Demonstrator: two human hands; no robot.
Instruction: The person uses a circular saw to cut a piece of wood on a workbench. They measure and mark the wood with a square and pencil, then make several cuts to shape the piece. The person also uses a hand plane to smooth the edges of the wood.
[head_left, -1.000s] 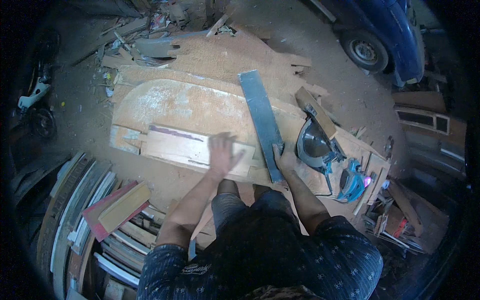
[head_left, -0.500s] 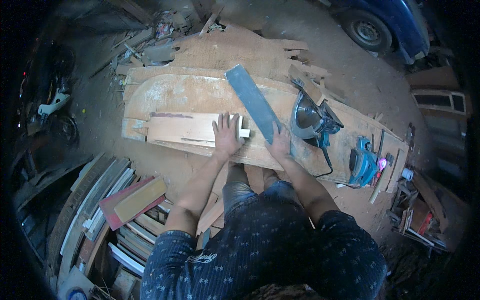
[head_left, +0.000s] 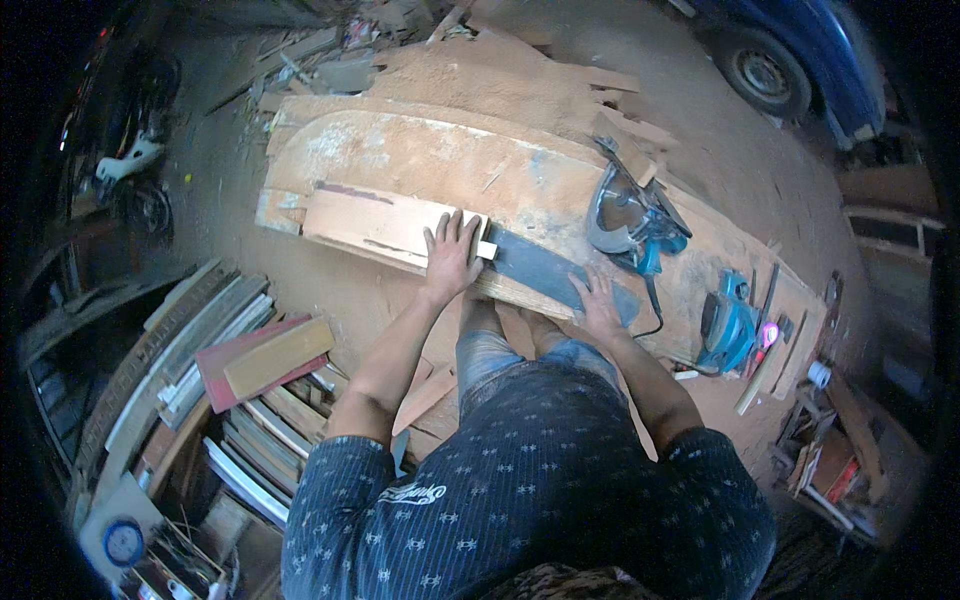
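My left hand point(head_left: 452, 258) lies with fingers spread on the right end of a pale wooden board point(head_left: 375, 222), which has a short tongue point(head_left: 487, 250) jutting from that end. My right hand point(head_left: 598, 303) rests with fingers stretched out on a dark grey-blue board point(head_left: 535, 268). This grey board lies along the near edge of the workbench point(head_left: 370, 140), its left end close to the tongue. Whether the two boards touch is hard to see. Dust covers the bench top.
To the right on the bench lie a circular saw point(head_left: 625, 215) with a cord and a teal power planer point(head_left: 728, 325). Stacked planks point(head_left: 215, 340) fill the lower left. A blue vehicle's wheel point(head_left: 765, 75) shows at the far right. Scrap wood point(head_left: 835, 455) sits at lower right.
The grey-blue board has swung from slanting away across the bench to lying along its near edge, end to end with the pale board. My right hand has shifted slightly right and nearer.
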